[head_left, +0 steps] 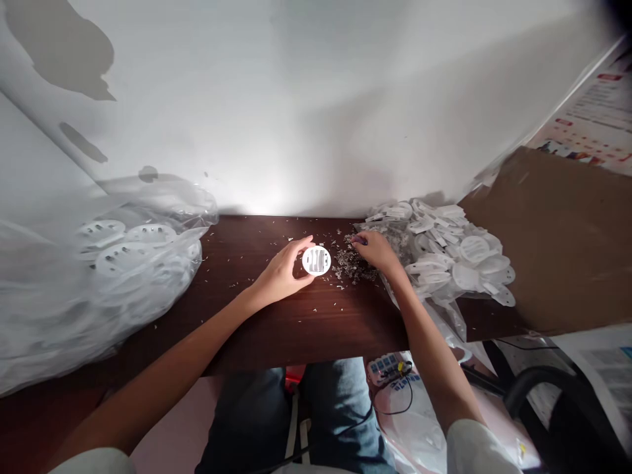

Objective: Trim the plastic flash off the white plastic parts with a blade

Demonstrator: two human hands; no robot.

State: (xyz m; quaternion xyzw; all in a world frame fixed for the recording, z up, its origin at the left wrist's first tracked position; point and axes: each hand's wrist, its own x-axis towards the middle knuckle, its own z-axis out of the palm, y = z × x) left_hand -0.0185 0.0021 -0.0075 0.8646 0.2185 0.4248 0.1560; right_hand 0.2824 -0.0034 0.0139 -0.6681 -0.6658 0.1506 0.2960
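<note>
Between the thumb and fingers of my left hand is a small round white plastic housing, its slotted inner side facing up. My right hand is at a heap of tiny metal pieces to the right of the housing. Its fingers are pinched together near the heap's far edge. A dark purplish bit shows at the fingertips, too small to name. The heap lies on the dark wooden table, with some pieces scattered around it.
A clear plastic bag full of round white parts fills the left side. On the right, many white plastic parts are piled on plastic beside a brown cardboard sheet. A power strip with cables lies below the table edge. A white wall stands behind.
</note>
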